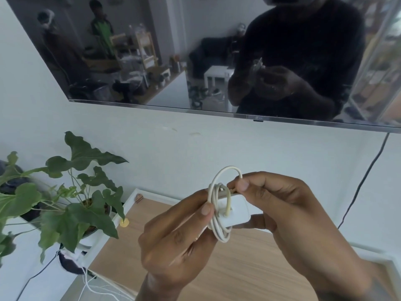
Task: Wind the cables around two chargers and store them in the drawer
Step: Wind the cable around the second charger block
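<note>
A white charger (236,211) is held in front of me above an open drawer (152,194) with a wooden bottom. Its cream cable (219,227) is wound in several loops around the charger's left end, with one loose loop rising above it. My left hand (178,237) pinches the wound loops against the charger with thumb and fingers. My right hand (286,213) supports the charger from the right and underneath, and its thumb and forefinger pinch the cable at the top of the loop. A second charger is not clearly visible.
A potted plant (71,205) with broad green leaves stands left of the drawer on a white surface. Loose white cables (104,290) lie at the bottom left. A wall-mounted TV (195,61) hangs above, and a black cord (364,181) drops down the wall on the right.
</note>
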